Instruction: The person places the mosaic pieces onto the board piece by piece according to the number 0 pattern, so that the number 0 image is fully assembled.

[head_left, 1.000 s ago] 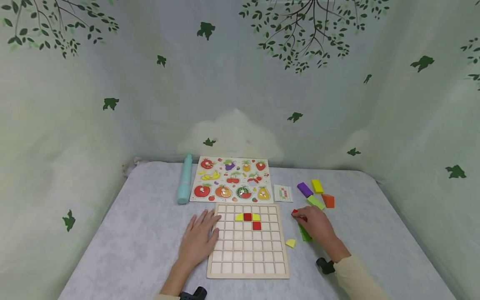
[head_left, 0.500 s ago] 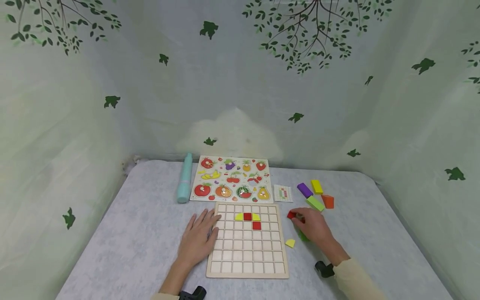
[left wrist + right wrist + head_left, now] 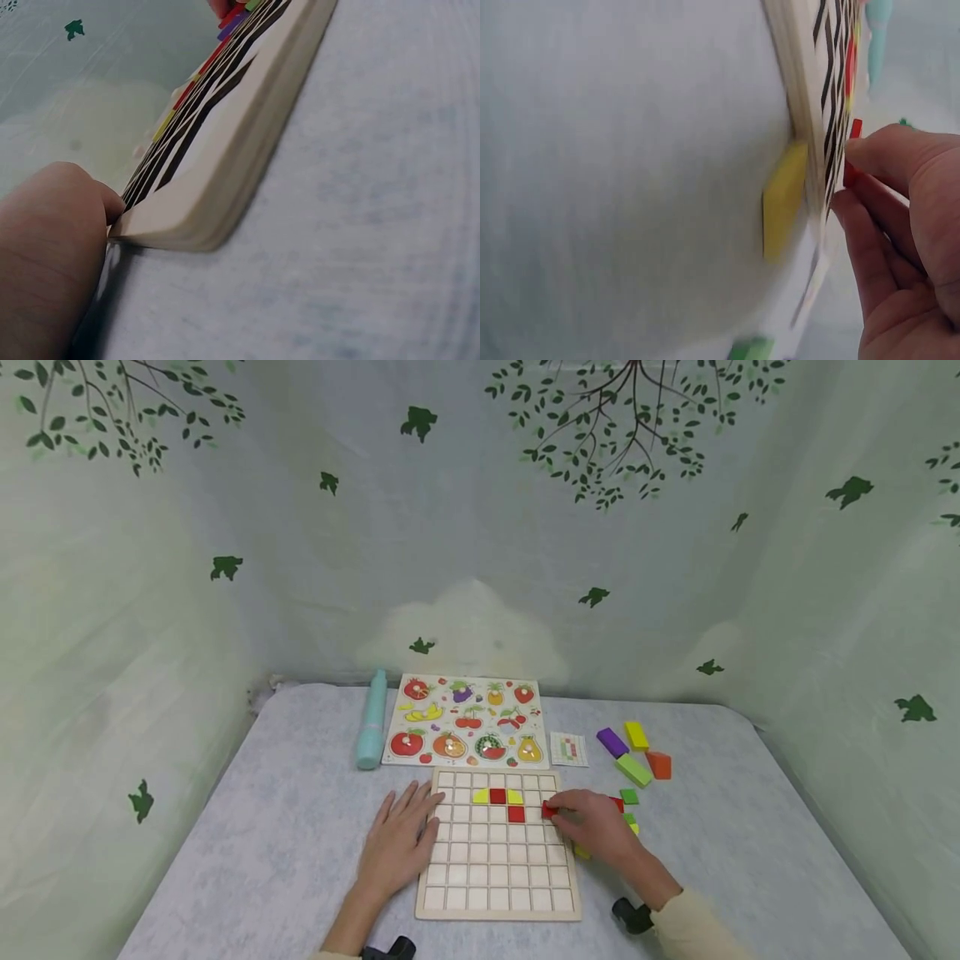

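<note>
A wooden grid board [image 3: 477,853] lies on the grey cloth between the hands. My left hand [image 3: 397,839] rests at its left edge, fingers extended; the left wrist view shows the thumb [image 3: 64,240] against the board's corner. Over the board's upper right side, my right hand [image 3: 596,827] pinches a small red block [image 3: 856,129] between thumb and fingers. Set in the grid are a red square [image 3: 497,797] with a yellow rounded piece on either side, and another red square [image 3: 516,814] one row nearer. A yellow piece [image 3: 784,206] lies by the board's right edge.
Beyond the right hand lie purple [image 3: 612,742], yellow [image 3: 636,737], light green [image 3: 633,771] and orange [image 3: 660,766] blocks. Green pieces [image 3: 629,797] are partly behind it. A pattern card [image 3: 569,750], fruit puzzle [image 3: 453,720] and teal bottle-shaped object [image 3: 371,722] are at the back.
The right hand has carried the red block leftward from the loose pieces to over the board's right side, uncovering green and red pieces behind it. My left hand has stayed in place.
</note>
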`<action>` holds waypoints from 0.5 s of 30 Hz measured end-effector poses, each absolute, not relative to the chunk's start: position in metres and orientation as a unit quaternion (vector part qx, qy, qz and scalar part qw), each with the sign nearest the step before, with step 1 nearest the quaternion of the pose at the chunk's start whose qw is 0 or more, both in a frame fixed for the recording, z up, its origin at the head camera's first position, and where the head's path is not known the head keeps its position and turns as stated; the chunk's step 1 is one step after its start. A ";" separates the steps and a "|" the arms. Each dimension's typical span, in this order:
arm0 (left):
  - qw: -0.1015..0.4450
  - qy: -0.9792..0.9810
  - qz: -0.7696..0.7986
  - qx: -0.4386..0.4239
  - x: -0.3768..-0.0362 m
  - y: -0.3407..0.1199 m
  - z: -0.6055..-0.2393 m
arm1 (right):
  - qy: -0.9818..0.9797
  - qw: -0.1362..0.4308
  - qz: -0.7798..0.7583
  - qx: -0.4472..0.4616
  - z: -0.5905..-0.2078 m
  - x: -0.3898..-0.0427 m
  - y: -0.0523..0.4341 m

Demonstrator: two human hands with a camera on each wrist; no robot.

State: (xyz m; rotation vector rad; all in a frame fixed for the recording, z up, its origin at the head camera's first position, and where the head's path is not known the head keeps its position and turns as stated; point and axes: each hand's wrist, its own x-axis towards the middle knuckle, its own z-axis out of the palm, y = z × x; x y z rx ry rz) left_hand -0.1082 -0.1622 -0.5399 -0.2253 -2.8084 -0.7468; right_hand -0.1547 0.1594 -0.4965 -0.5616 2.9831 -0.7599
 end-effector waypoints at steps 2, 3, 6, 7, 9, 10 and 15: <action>0.110 -0.958 -0.254 -0.076 -0.108 -0.163 -0.539 | 0.950 0.012 -0.235 -0.205 -0.497 -0.151 0.154; 0.109 -0.958 -0.254 -0.075 -0.108 -0.163 -0.539 | 0.947 0.013 -0.234 -0.220 -0.497 -0.149 0.152; 0.103 -0.959 -0.254 -0.073 -0.107 -0.163 -0.539 | 0.935 0.018 -0.241 -0.259 -0.497 -0.142 0.145; 0.102 -0.959 -0.255 -0.072 -0.107 -0.164 -0.539 | 0.932 0.018 -0.242 -0.269 -0.497 -0.140 0.143; 0.098 -0.959 -0.256 -0.071 -0.108 -0.164 -0.539 | 0.929 0.017 -0.237 -0.285 -0.497 -0.137 0.140; 0.098 -0.959 -0.257 -0.071 -0.108 -0.164 -0.539 | 0.929 0.018 -0.232 -0.288 -0.497 -0.136 0.138; 0.111 -0.957 -0.256 -0.074 -0.109 -0.163 -0.540 | 0.932 0.009 -0.206 -0.299 -0.497 -0.133 0.132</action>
